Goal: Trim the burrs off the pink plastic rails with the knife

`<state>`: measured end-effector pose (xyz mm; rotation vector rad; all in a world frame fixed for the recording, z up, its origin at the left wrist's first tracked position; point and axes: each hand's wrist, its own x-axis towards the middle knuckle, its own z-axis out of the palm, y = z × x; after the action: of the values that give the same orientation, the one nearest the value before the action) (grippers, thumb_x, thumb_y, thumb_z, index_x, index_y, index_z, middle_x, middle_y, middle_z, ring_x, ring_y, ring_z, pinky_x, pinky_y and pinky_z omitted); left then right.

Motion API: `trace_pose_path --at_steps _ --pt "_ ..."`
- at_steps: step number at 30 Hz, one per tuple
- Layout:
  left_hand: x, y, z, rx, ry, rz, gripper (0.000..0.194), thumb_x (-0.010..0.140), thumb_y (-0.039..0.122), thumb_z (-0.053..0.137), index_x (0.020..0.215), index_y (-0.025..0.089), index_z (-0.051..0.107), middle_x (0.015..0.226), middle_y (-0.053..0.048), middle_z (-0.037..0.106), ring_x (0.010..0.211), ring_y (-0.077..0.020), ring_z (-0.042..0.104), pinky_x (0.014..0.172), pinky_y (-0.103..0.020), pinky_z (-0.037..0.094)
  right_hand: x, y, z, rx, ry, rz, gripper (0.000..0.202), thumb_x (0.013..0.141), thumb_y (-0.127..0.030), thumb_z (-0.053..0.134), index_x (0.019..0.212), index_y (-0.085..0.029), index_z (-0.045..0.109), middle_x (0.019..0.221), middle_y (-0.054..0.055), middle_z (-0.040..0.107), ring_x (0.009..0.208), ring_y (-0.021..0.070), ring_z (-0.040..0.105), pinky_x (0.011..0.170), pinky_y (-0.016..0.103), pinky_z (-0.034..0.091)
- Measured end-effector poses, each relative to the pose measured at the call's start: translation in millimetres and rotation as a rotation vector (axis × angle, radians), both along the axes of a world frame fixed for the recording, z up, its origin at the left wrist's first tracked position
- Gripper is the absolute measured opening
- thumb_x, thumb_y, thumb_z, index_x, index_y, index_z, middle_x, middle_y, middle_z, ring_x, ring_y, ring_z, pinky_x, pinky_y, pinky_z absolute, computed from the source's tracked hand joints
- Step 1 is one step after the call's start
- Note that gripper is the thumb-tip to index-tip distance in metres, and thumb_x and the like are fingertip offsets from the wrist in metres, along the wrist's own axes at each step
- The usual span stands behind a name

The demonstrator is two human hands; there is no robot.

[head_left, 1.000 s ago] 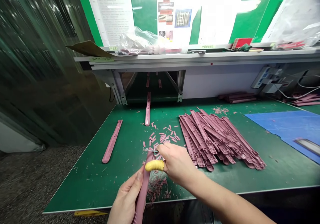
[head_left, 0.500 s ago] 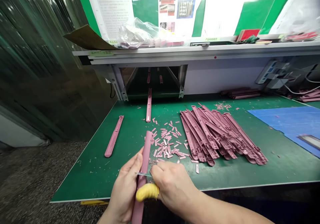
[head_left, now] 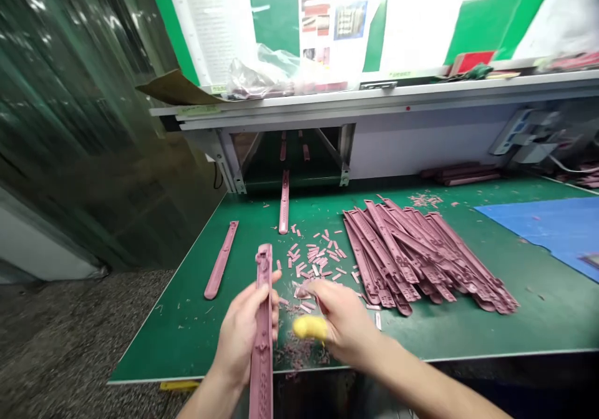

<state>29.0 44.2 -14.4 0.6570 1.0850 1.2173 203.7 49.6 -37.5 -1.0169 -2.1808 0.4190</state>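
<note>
Now, leftmost on the green desk (head_left: pixel 168 344), I see a loose pink strip (head_left: pixel 221 261) lying aslant. Next comes my left hand (head_left: pixel 239 330), its fingers wrapped around the held strip (head_left: pixel 262 338), which crosses above the desk's near edge, studded face up, its near end running out of my view. Beyond it, slightly to the right, another strip (head_left: pixel 284 203) lies in front of the mouth of a dark belt (head_left: pixel 304 182). Small pink chips (head_left: pixel 321 258) are scattered about the middle, some just beside my right hand (head_left: pixel 346 319). Its fingers are curled, one wearing a yellow cover (head_left: pixel 309 327); with the blur, I cannot tell whether they grip anything. Right of that hand lie a large heap of strips (head_left: pixel 412 250) and, farther right, a blue sheet (head_left: pixel 552 219).
</note>
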Motion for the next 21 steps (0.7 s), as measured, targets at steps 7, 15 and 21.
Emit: trace_pose_path --at_steps 7,15,21 --pt "16.5 -29.9 -17.9 -0.105 -0.116 -0.032 0.050 0.076 0.038 0.071 0.123 0.025 0.059 0.056 0.005 0.059 0.034 -0.0026 0.045 0.033 -0.010 0.036 0.9 42.9 27.9 0.063 -0.317 -0.163 0.063 0.080 -0.077 0.038 0.079 -0.016 0.058 0.072 0.003 0.061 0.064 0.0154 0.054 0.053 0.024 0.027" --pt "14.5 -24.4 -20.1 -0.032 -0.215 0.022 0.032 0.075 0.022 0.075 0.107 0.024 0.071 0.091 0.001 0.071 0.075 -0.0062 0.062 0.080 -0.015 0.051 0.2 30.8 32.9 0.113 -0.369 -0.103 0.062 0.086 -0.073 0.031 0.076 -0.017 0.056 0.068 0.002 0.060 0.058 0.0138 0.053 0.050 0.026 0.020" --pt "15.4 1.1 -5.6 0.027 -0.199 0.072 0.030 0.076 0.016 0.072 0.106 0.017 0.070 0.072 0.001 0.065 0.058 -0.0061 0.059 0.056 -0.013 0.050 -22.5 -34.0 3.5 0.035 -0.335 0.137 0.046 0.088 -0.062 0.046 0.076 -0.019 0.055 0.069 0.001 0.062 0.056 0.0145 0.052 0.048 0.026 0.020"
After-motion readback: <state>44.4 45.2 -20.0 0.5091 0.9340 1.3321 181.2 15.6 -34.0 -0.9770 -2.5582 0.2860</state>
